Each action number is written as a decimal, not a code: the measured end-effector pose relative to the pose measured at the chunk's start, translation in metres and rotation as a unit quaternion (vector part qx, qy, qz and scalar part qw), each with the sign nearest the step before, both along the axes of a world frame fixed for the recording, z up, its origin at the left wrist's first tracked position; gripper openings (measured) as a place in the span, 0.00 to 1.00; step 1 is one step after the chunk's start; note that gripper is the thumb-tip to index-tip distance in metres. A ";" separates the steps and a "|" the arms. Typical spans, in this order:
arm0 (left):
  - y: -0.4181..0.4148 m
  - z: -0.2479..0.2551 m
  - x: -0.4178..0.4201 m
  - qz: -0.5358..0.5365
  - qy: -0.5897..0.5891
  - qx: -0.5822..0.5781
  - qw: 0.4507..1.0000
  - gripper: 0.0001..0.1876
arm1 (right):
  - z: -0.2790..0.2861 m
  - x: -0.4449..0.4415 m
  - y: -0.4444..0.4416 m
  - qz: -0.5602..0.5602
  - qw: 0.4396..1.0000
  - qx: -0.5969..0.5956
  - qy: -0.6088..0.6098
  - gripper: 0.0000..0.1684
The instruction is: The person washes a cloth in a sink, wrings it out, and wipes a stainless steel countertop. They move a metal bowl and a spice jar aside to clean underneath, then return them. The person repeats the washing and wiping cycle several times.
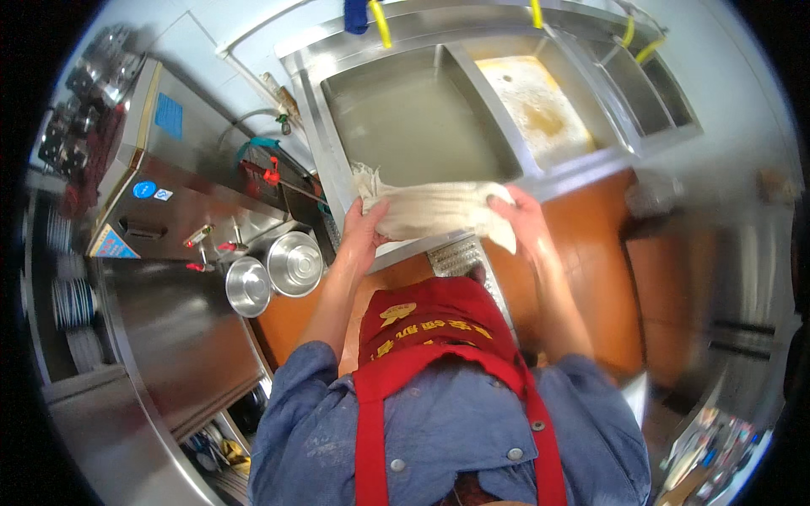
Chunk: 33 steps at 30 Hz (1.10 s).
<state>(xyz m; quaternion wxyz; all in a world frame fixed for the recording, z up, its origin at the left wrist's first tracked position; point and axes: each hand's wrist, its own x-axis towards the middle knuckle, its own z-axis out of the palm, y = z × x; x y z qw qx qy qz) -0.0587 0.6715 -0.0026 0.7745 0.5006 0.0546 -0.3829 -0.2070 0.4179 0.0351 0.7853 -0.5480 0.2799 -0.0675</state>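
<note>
A cream-coloured cloth (pixel 436 209) is stretched between my two hands over the front rim of a steel sink. My left hand (pixel 367 229) grips its left end, where a frayed edge sticks up. At the right end my right hand (pixel 519 212) pinches the fabric, and a corner hangs down beside it. Behind the cloth, the large sink basin (pixel 335 126) holds cloudy greyish water. The neighbouring basin (pixel 607 114) contains a white tray (pixel 538 101) with foam and brownish liquid.
Two round steel pots (pixel 295 264) (pixel 248 286) stand at the left below red-handled taps (pixel 201 265). A steel appliance (pixel 190 190) is behind them. Yellow hoses (pixel 380 24) hang over the sink's back edge. A metal grating (pixel 462 259) lies on the orange floor (pixel 569 284).
</note>
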 end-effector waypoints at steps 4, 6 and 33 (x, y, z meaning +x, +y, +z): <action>-0.015 -0.018 0.017 0.034 -0.001 0.175 0.984 0.33 | -0.068 0.115 -0.073 0.117 0.977 -0.166 0.067 0.14; -0.016 -0.032 0.017 0.063 -0.001 0.124 0.990 0.32 | -0.131 0.166 -0.111 0.220 0.916 -0.306 0.138 0.26; -0.278 -0.274 0.094 0.477 0.210 -0.127 0.844 0.13 | -0.121 0.238 -0.057 0.365 0.924 -0.107 -0.048 0.07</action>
